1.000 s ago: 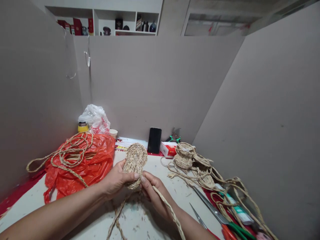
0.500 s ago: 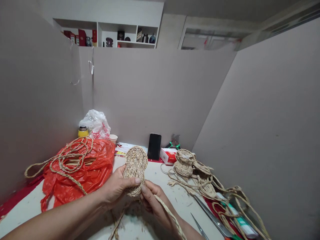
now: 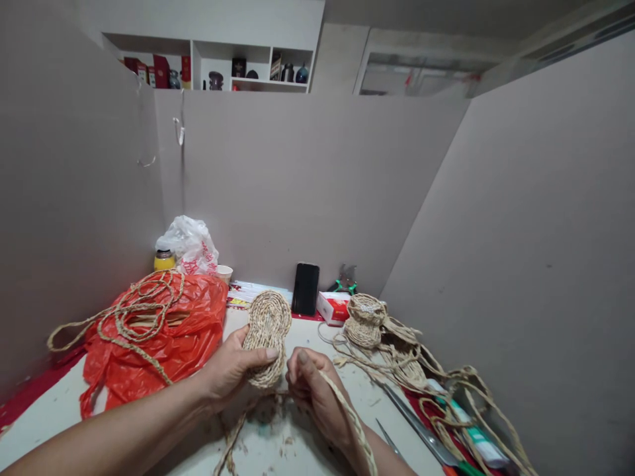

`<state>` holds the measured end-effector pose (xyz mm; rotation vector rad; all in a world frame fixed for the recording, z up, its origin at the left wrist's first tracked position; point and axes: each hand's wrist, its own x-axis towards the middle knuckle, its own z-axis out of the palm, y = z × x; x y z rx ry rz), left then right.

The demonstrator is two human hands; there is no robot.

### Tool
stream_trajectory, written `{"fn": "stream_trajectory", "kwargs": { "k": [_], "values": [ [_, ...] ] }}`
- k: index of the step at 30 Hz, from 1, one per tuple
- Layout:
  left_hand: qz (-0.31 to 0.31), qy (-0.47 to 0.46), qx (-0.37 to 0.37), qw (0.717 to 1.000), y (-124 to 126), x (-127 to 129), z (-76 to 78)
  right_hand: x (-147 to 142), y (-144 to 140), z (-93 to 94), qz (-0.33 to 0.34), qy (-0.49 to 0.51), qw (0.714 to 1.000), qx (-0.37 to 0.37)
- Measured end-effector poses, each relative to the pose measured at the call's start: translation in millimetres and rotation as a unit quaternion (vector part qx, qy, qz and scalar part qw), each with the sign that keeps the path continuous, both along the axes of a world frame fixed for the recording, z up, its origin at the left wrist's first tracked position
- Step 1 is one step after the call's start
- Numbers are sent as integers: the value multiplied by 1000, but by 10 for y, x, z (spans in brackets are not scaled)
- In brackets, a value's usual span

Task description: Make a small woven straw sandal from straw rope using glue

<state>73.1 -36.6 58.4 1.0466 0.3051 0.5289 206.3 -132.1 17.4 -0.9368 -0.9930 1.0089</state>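
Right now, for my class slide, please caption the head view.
Left hand holds a woven figure-eight piece; right hand holds a braided cord.

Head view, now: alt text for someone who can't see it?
The left hand grips a figure-eight woven piece over a white table; the right hand, close by, holds a braided cord. Loose braid lies over a red bag at left; a phone stands behind.

On your table (image 3: pixel 307 334), at left, the bag (image 3: pixel 203 324) carries cord (image 3: pixel 131 345). Behind your woven piece (image 3: pixel 269 324) stands the phone (image 3: pixel 305 289), with the box (image 3: pixel 335 309) at its right. Scissors (image 3: pixel 421 424) lie at your right.
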Motion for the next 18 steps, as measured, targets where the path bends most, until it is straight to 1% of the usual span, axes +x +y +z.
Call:
{"fn": "stream_trajectory", "kwargs": {
  "k": [3,5,7,10,13,16,18],
  "values": [
    [5,9,10,1000,12,12,-63,19,27,3,-37,34,999,-3],
    [11,17,36,999,3,18,-102,19,41,28,-76,37,996,-9],
    [20,31,69,997,-17,23,-125,12,48,54,-97,29,995,-19],
    [23,60,115,991,-39,28,-126,-6,49,71,-101,11,995,-25],
    [0,58,141,988,-25,27,-103,-17,52,72,-104,24,994,-21],
    [-32,19,138,990,13,24,-74,-13,65,83,-88,77,993,-14],
    [-40,7,126,991,37,23,-60,-8,72,91,-87,107,990,-11]
  ]
}}
